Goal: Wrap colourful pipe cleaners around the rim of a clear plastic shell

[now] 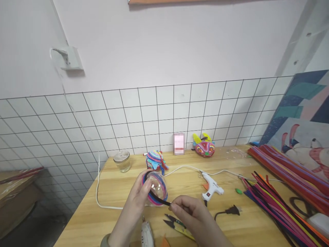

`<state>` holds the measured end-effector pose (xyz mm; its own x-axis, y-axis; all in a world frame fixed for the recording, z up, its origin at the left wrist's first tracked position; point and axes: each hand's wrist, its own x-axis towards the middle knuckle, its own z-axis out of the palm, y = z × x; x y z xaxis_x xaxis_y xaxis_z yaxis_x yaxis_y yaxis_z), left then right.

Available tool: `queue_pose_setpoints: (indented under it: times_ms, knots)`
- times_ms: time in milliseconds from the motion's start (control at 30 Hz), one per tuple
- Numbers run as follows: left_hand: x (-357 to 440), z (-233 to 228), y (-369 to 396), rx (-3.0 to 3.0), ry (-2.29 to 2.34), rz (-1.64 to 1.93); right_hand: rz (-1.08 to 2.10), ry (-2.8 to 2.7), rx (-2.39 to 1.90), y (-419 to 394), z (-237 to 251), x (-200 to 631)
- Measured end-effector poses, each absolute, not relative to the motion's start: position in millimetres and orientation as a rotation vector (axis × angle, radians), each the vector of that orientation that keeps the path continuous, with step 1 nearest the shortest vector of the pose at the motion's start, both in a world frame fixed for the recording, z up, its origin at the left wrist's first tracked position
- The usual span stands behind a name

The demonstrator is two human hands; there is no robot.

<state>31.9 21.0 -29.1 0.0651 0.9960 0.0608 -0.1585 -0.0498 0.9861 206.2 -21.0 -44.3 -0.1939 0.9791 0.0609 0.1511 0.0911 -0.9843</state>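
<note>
My left hand is closed around the near-left side of a clear plastic ball, whose edge carries pink and blue pipe cleaner rings. A black pipe cleaner runs along the ball and off to the right. Its free end is pinched between the thumb and fingers of my right hand. Below the right hand lie thread snips with yellow handles, partly hidden by that hand. Near my left wrist rests a glue gun, cut off by the frame's lower edge.
A white glue gun and a black plug lie to the right. Bundles of pipe cleaners cover the right side. Along the back stand a glass jar, a striped craft piece, a phone and a colourful animal head.
</note>
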Motion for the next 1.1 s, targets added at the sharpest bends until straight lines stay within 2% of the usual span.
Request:
queue_pose_setpoints:
  times_ms: [1100]
  knots:
    - [39.2,-20.4,10.2,1.073,0.951,1.096,1.236,-1.546,-1.172,-18.8,-38.1,210.0]
